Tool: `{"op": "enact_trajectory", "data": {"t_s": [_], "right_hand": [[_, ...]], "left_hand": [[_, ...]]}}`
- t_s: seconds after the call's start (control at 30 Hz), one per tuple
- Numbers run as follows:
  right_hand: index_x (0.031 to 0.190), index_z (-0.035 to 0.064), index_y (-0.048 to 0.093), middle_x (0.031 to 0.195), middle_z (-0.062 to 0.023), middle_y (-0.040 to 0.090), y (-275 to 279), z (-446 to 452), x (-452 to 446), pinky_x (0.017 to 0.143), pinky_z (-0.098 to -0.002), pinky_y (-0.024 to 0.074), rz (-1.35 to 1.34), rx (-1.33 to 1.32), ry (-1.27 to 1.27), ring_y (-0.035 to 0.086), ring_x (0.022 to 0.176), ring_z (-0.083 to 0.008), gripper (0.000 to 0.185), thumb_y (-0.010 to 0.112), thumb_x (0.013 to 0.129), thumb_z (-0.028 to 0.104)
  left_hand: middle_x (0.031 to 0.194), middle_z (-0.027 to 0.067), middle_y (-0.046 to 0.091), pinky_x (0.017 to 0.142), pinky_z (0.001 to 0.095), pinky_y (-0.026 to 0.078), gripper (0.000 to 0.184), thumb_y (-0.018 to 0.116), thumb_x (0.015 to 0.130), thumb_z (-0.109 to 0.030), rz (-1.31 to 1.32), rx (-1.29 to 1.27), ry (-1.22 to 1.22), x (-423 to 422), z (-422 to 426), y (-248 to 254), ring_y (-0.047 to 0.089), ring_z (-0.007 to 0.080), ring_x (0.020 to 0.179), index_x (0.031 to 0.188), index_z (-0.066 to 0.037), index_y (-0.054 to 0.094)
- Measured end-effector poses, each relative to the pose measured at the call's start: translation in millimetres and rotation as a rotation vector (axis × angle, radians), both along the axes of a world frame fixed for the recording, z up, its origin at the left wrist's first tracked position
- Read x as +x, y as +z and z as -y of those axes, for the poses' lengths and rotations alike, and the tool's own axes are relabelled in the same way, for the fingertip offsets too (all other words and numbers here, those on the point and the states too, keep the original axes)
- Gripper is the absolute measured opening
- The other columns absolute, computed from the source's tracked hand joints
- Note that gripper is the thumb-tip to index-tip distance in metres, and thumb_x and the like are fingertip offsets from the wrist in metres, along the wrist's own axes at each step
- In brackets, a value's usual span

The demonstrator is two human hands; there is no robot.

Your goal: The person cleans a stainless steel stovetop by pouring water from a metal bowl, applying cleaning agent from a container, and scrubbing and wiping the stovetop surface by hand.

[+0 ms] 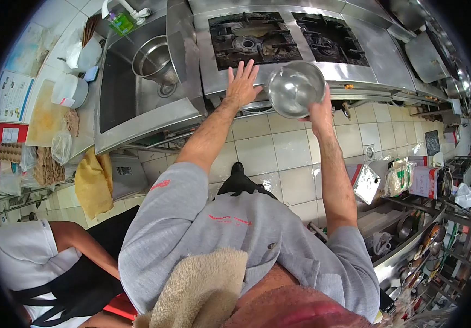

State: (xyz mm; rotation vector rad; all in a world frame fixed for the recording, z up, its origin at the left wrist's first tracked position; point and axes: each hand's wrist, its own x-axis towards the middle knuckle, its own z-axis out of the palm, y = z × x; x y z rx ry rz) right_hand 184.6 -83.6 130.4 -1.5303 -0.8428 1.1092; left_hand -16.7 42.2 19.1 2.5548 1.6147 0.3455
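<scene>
My right hand (320, 113) grips a round stainless steel mixing bowl (294, 90) by its right rim, in front of the stove. The bowl's inside faces up toward me and shows only shine and reflections. My left hand (242, 85) is stretched out with fingers spread, palm down, over the front edge of the stove (211, 76). It holds nothing. Whether its palm touches the metal I cannot tell. Just beyond its fingertips lies the left burner grate (252, 42).
Left of the stove is a steel sink (116, 93) with a metal pot (153, 59) in it. A second burner grate (331, 38) is at right. A co-worker in a black apron (77, 284) stands close at my left. Boxes and shelves (427, 218) line the right side.
</scene>
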Motion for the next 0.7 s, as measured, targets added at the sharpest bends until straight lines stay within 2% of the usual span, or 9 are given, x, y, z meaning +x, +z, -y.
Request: {"op": "enact_trajectory", "data": {"t_s": [0.13,0.2,0.27,0.4,0.43,0.47,0.6,0.67,0.7], "right_hand": [[0.141,0.0173,0.019,0.128,-0.0189,0.041,-2.3,-38.6,-36.5,0.055,-0.0378,0.0586,0.03,-0.016,0.066,0.056,0.1,-0.031,0.075,0.041,0.074,-0.006],[0.141,0.0167,0.02,0.128,-0.019,0.041,-1.8,-49.7,-44.1,0.056,-0.0382,0.0588,0.05,-0.024,0.105,0.056,0.1,-0.0311,0.074,0.041,0.073,-0.007],[0.141,0.0149,0.02,0.126,-0.0198,0.042,-4.0,-55.4,-52.0,0.055,-0.0384,0.0591,-0.121,-0.015,0.166,0.058,0.097,-0.0323,0.075,0.04,0.072,-0.008],[0.14,0.0144,0.022,0.124,-0.0204,0.043,-24.8,-42.6,-40.5,0.056,-0.0401,0.0593,-0.309,-0.141,0.235,0.058,0.096,-0.0326,0.075,0.039,0.071,-0.008],[0.139,0.0134,0.024,0.122,-0.0205,0.045,-28.3,-32.7,-34.5,0.055,-0.0406,0.0592,-0.337,-0.173,0.231,0.059,0.093,-0.0318,0.074,0.04,0.07,-0.008],[0.139,0.0125,0.025,0.12,-0.0205,0.046,-31.9,-22.9,-27.0,0.053,-0.0412,0.059,-0.364,-0.205,0.227,0.061,0.09,-0.031,0.074,0.04,0.069,-0.008],[0.137,0.0116,0.027,0.116,-0.02,0.049,-53.9,4.6,16.6,0.05,-0.0412,0.0584,-0.312,-0.323,0.262,0.063,0.081,-0.0307,0.073,0.04,0.068,-0.008],[0.136,0.0104,0.029,0.112,-0.0202,0.051,-83.4,11.7,36.0,0.046,-0.0416,0.0573,-0.201,-0.475,0.324,0.063,0.072,-0.0307,0.072,0.041,0.068,-0.008],[0.131,0.0057,0.031,0.114,-0.025,0.048,-105.3,6.3,46.5,0.049,-0.0455,0.0574,-0.179,-0.546,0.423,0.062,0.08,-0.0375,0.059,0.041,0.073,-0.004]], "left_hand": [[0.147,0.0113,0.022,0.106,0.0592,0.013,0.082,0.068,0.075,-0.042,-0.016,0.084,-0.026,-33.0,1.8,-24.0,0.017,0.03,0.137,0.139,-0.01,0.028],[0.146,0.0165,0.021,0.108,0.0573,0.014,0.087,0.069,0.074,-0.042,-0.039,0.001,0.075,-40.9,12.8,-17.6,0.016,0.0344,0.136,0.139,-0.004,0.026],[0.146,0.0194,0.019,0.109,0.053,0.015,0.079,0.064,0.078,-0.033,0.118,0.096,0.314,-53.8,24.5,-37.5,0.014,0.0365,0.137,0.139,-0.001,0.025],[0.145,0.0239,0.017,0.111,0.0478,0.016,0.073,0.061,0.081,-0.018,0.153,0.022,0.261,-62.3,63.7,-45.8,0.011,0.0405,0.136,0.137,0.006,0.022],[0.141,0.0227,0.03,0.107,0.0421,0.026,0.057,0.057,0.082,-0.009,0.363,0.162,0.185,-68.1,71.0,-45.4,0.027,0.0374,0.131,0.133,0.004,0.034],[0.141,0.0227,0.03,0.107,0.0421,0.026,0.057,0.057,0.082,-0.009,0.358,0.156,0.188,-73.4,79.7,-44.9,0.027,0.0374,0.131,0.133,0.004,0.034],[0.102,0.0139,0.064,0.083,0.0326,0.047,0.027,0.059,0.086,-0.016,0.721,-0.298,0.321,-88.7,116.6,-50.0,0.062,0.0236,0.095,0.108,0.0,0.059],[0.098,0.0118,0.066,0.081,0.0297,0.047,0.03,0.06,0.087,-0.021,0.783,-0.483,0.362,-102.2,130.1,-78.0,0.063,0.0203,0.092,0.106,0.002,0.06],[0.099,0.012,0.066,0.083,0.0303,0.047,0.031,0.061,0.086,-0.022,0.733,-0.532,0.387,-112.4,136.3,-99.3,0.062,0.0207,0.094,0.107,0.001,0.06]]}}
